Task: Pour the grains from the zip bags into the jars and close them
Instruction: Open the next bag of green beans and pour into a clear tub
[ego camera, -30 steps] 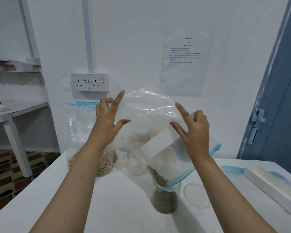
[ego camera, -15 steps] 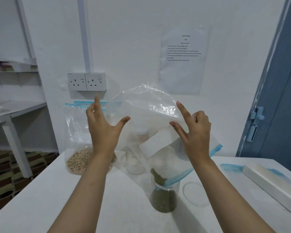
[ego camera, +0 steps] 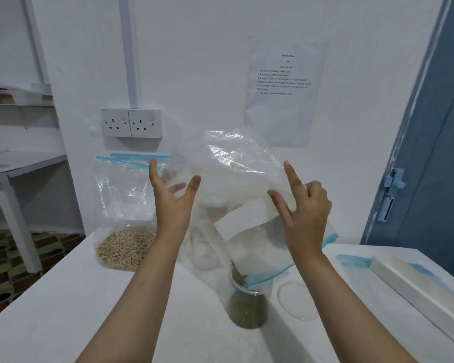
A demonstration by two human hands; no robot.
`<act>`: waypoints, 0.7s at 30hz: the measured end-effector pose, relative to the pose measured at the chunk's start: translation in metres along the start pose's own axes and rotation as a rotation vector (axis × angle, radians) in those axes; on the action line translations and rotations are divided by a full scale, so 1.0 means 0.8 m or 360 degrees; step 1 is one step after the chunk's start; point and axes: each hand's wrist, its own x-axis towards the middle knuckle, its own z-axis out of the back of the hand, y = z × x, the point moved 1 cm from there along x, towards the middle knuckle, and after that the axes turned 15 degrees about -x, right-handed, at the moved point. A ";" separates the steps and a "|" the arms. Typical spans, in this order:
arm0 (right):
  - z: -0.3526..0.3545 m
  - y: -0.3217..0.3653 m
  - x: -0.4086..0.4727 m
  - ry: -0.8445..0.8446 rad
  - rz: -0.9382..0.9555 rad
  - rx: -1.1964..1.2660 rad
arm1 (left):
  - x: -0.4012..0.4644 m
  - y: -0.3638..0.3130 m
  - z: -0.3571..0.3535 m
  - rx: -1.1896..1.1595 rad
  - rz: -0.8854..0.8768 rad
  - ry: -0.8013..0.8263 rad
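Bare table (ego camera: 71, 305) left; lid (ego camera: 296, 299) and, seemingly, box (ego camera: 419, 289) crowd right.

The bench (ego camera: 63, 310) is white. The clear zip bag (ego camera: 236, 163) has a blue strip; the grains (ego camera: 248, 311) in the jar are dark green, the other bag's grains (ego camera: 125, 248) tan.
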 end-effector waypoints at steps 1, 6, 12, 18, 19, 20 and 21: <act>-0.001 -0.001 0.000 0.0010 -0.0016 -0.0003 | 0.000 0.001 0.000 -0.0002 -0.0006 0.0005; -0.002 -0.004 0.003 0.0033 -0.0044 0.0011 | 0.001 0.004 -0.002 -0.0009 -0.0009 0.0015; -0.004 -0.011 0.005 0.0042 -0.0064 0.0012 | 0.003 0.000 -0.002 -0.0030 -0.0055 0.0072; -0.003 -0.015 0.002 0.0014 -0.0079 0.0043 | 0.002 -0.004 -0.009 -0.0008 -0.0097 0.0113; -0.003 -0.016 0.002 0.0016 -0.0079 0.0045 | 0.002 -0.004 -0.009 -0.0006 -0.0101 0.0114; -0.003 -0.017 0.002 0.0013 -0.0075 0.0047 | 0.001 -0.005 -0.010 -0.0003 -0.0107 0.0115; -0.002 -0.017 0.002 0.0011 -0.0074 0.0051 | 0.002 -0.004 -0.010 0.0001 -0.0113 0.0115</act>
